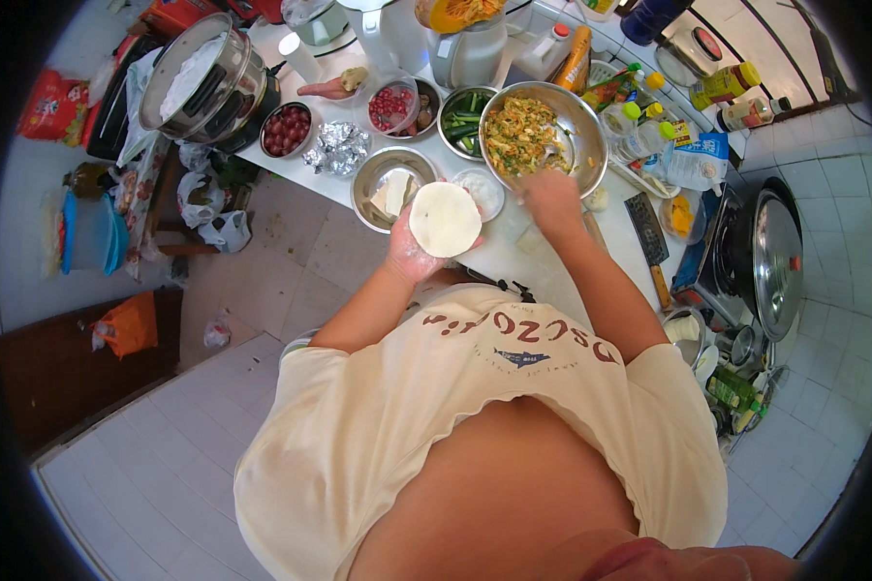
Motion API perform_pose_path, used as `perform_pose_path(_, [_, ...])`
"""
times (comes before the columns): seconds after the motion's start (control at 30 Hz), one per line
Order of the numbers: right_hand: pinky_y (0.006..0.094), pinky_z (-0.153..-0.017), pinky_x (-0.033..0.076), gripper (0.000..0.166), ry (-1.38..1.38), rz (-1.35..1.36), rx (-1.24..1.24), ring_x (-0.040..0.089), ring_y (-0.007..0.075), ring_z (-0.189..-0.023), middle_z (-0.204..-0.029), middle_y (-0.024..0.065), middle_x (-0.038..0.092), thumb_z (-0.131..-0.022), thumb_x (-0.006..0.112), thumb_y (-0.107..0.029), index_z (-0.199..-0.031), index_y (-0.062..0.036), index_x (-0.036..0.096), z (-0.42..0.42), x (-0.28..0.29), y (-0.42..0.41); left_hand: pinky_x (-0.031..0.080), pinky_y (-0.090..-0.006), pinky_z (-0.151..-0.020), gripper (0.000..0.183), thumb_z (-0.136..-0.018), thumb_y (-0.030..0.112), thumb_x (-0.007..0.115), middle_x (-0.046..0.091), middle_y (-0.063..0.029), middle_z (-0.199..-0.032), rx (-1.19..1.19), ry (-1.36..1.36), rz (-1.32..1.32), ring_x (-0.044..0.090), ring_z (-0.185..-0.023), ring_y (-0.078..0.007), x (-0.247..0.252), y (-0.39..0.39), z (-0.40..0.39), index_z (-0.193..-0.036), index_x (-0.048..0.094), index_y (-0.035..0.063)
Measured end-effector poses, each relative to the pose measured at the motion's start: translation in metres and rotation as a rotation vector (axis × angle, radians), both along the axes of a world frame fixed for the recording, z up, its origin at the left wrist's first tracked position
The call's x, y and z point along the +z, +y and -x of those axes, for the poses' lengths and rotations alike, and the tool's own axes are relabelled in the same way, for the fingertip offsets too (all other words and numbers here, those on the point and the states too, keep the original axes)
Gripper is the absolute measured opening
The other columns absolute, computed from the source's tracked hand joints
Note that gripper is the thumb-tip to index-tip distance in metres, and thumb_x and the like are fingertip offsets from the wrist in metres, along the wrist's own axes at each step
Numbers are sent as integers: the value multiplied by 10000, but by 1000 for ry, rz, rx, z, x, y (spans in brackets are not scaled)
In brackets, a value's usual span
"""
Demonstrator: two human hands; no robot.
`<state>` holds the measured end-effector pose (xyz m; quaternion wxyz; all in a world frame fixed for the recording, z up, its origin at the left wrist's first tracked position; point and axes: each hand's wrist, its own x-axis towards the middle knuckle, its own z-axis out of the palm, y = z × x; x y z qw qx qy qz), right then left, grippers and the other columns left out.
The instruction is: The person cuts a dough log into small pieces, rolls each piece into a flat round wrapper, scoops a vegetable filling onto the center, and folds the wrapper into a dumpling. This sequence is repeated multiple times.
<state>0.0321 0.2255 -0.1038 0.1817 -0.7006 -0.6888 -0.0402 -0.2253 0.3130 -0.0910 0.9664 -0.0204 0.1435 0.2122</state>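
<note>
A round, flat dough wrapper [445, 220] lies across the palm of my left hand [413, 254], whose skin looks floury. My right hand [552, 200] is at the near rim of a large steel bowl [591, 145]. It grips a metal utensil [550, 154], seemingly a spoon, whose tip sits in the chopped orange and green filling [519, 131]. Between my hands stands a small dish of white flour [479, 190]. Just beyond my left hand, a steel bowl [363, 185] holds pale slabs, perhaps tofu or dough.
Cut green vegetables in a bowl [467, 122], red grapes [287, 131] and crumpled foil [338, 147] line the white counter. A cleaver [647, 229] lies at the right, near a lidded wok [776, 254]. Bottles [643, 138] crowd the back right. A steamer pot [221, 94] stands at left.
</note>
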Motion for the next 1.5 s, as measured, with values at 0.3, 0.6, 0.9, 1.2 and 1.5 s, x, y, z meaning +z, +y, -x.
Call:
perform_pose_path(0.3, [338,-746,504,291,286,-397,-615,639,239,-804,-933,132,686,-997,494,-216,-1154,-26,649,-42,25,-29,395,-690,-976,422,-982,368,412,553,-144,-1333,-160,27,-26,541,-1202,-405,-21,47,-43,-1345,508,176])
perform_pose_path(0.6, [241,-687,484,355,1237,-252,-702,579,90,-742,-1032,110,690,-1018,457,-219,-1244,21,588,12,5,-23,406,-692,-950,428,-973,370,379,559,-87,-1341,-263,102,4,549,-1197,-374,-23,65,-57,-1353,511,223])
perform_pose_path(0.9, [216,-578,447,347,1442,-253,-741,598,101,-759,-1048,124,678,-1026,440,-226,-1242,2,588,23,6,-25,354,-700,-1009,435,-986,347,383,554,-120,-1343,-304,45,43,533,-1219,-383,-22,69,-56,-1357,500,153])
perform_pose_path(1.2, [241,-641,500,349,1710,-255,-848,648,152,-804,-1013,127,670,-1023,413,-221,-1216,26,566,24,13,-23,355,-695,-1016,464,-984,364,371,548,-158,-1341,-321,83,37,529,-1218,-396,-22,71,-57,-1347,500,104])
perform_pose_path(1.5, [295,-735,510,346,2049,-451,-842,639,210,-842,-1012,152,646,-1012,412,-195,-1221,59,517,7,0,-26,437,-607,-990,436,-982,328,381,583,-154,-1289,-239,147,-30,566,-1172,-377,-29,73,-49,-1297,531,66])
